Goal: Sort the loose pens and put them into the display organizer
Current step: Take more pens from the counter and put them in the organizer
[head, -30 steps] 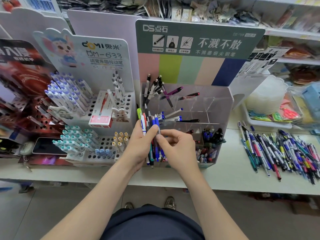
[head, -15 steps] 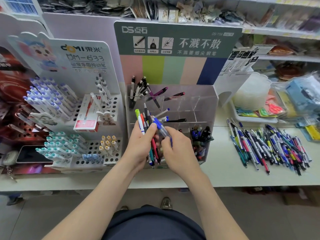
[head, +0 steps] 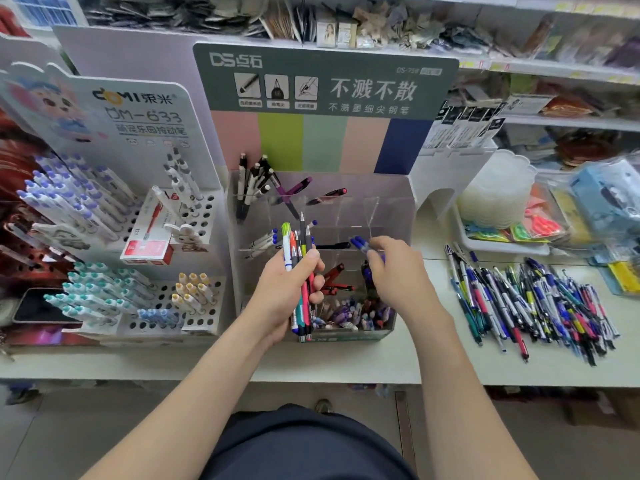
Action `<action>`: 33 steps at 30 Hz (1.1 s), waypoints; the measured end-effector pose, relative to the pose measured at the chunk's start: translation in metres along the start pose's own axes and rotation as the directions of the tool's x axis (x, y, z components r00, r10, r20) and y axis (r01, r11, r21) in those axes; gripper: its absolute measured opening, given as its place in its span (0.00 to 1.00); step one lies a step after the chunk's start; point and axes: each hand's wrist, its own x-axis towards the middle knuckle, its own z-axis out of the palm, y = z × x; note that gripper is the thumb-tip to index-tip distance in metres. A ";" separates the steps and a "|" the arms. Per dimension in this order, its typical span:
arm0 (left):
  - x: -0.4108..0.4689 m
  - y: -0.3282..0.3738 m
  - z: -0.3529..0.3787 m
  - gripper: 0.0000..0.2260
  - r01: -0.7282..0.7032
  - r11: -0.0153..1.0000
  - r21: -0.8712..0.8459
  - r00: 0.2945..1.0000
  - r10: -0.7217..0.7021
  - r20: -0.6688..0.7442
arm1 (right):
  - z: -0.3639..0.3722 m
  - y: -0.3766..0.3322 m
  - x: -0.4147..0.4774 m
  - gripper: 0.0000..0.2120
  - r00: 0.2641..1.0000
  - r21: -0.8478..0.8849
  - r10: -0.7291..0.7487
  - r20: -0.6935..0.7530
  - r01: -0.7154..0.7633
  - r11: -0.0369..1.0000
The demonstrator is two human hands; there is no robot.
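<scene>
The organizer [head: 393, 216] is clear, and its header [head: 325, 81] is grey-green with white lettering above stripes of pink, lime, sage, peach and navy. The bundle [head: 304, 303] mixes a lime-and-white pen with orange, grey, red, teal and blue ones. The single pen [head: 358, 244] has a blue cap. The pile [head: 530, 306] is mostly blue, white and black, flecked with pink, yellow and teal. The stand [head: 207, 220] is white and dotted with dark holes, holding lavender-capped pens [head: 65, 199], teal-capped pens [head: 90, 289] and yellow-capped pens [head: 190, 289]. The box [head: 145, 251] is red and white. The counter [head: 346, 362] is pale grey-green.
</scene>
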 end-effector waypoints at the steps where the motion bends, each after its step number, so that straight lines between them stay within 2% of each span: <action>1: 0.000 0.000 0.004 0.08 0.002 1.000 0.008 1.000 -0.002 0.005 | -0.002 0.001 0.007 0.15 0.999 -0.018 -0.039 -0.002 0.039 0.999; 3: -0.002 -0.002 0.010 0.07 -0.012 1.000 0.001 1.000 0.012 0.006 | -0.005 0.003 0.020 0.15 0.996 -0.028 -0.086 0.003 0.086 0.996; 6: -0.003 -0.008 0.018 0.06 -0.029 0.998 -0.061 1.000 0.028 -0.009 | -0.007 0.007 0.030 0.20 0.996 0.024 -0.080 -0.030 0.081 0.996; 7: -0.004 -0.011 0.020 0.08 -0.027 0.996 -0.082 1.000 0.026 -0.012 | -0.005 0.010 0.030 0.22 0.994 0.039 -0.072 -0.079 0.076 0.996; 9: -0.006 -0.016 0.023 0.10 -0.031 0.994 -0.102 0.999 0.029 -0.015 | 0.000 0.014 0.022 0.20 0.959 0.055 -0.093 -0.266 0.111 0.992; 11: -0.009 -0.021 0.025 0.10 -0.039 0.996 -0.082 0.999 0.039 -0.009 | 0.008 0.014 0.004 0.12 0.871 0.098 -0.141 -0.470 0.211 0.973; 12: -0.010 -0.023 0.025 0.10 -0.044 0.997 -0.057 0.999 0.044 0.001 | 0.011 0.011 -0.004 0.07 0.857 0.169 -0.140 -0.497 0.253 0.953; 13: -0.011 -0.023 0.026 0.10 -0.048 0.999 -0.022 0.999 0.049 0.020 | 0.013 0.006 -0.011 0.05 0.890 0.287 -0.126 -0.438 0.271 0.919; 15: -0.011 -0.022 0.028 0.10 -0.048 0.998 0.049 0.996 0.045 0.074 | 0.014 -0.006 -0.020 0.05 0.989 0.537 -0.105 -0.107 0.147 0.831; 16: -0.011 -0.019 0.029 0.11 -0.037 0.997 0.069 0.995 0.030 0.092 | 0.015 -0.011 -0.022 0.06 0.991 0.603 -0.122 0.052 0.066 0.795; 18: -0.011 -0.017 0.030 0.15 -0.013 0.996 0.091 0.995 0.004 0.099 | 0.015 -0.014 -0.021 0.08 0.971 0.646 -0.161 0.174 0.011 0.763; 21: -0.015 -0.017 0.027 0.11 -0.047 0.993 0.110 0.991 0.032 0.127 | 0.018 -0.007 -0.016 0.15 0.976 0.691 -0.119 0.181 -0.040 0.722; 23: -0.018 -0.018 0.029 0.09 -0.042 0.995 0.085 0.995 0.034 0.099 | 0.022 -0.002 -0.013 0.19 0.993 0.660 -0.063 0.103 -0.020 0.751; 25: -0.019 -0.022 0.033 0.10 -0.017 1.000 0.018 1.000 0.016 0.025 | 0.022 -0.003 -0.015 0.17 0.995 0.628 0.002 -0.095 0.058 0.776; 27: -0.018 -0.025 0.036 0.10 -0.026 0.998 -0.051 0.999 0.024 -0.046 | 0.011 -0.007 -0.022 0.15 0.944 0.712 0.074 -0.323 0.191 0.675; 28: -0.018 -0.026 0.037 0.09 -0.047 0.998 -0.051 0.997 0.043 -0.071 | 0.002 -0.008 -0.024 0.15 0.924 0.757 0.083 -0.374 0.252 0.603; 29: -0.018 -0.027 0.037 0.09 -0.075 0.997 -0.033 0.993 0.071 -0.092 | -0.005 -0.009 -0.025 0.14 0.926 0.786 0.060 -0.374 0.282 0.549; 30: -0.018 -0.026 0.038 0.08 -0.107 0.994 -0.018 0.988 0.105 -0.112 | -0.008 -0.006 -0.025 0.13 0.943 0.793 0.004 -0.333 0.278 0.543; 33: -0.016 -0.023 0.041 0.03 -0.230 0.973 -0.025 0.953 0.220 -0.209 | -0.002 0.002 -0.022 0.07 0.981 0.657 -0.165 -0.105 0.193 0.729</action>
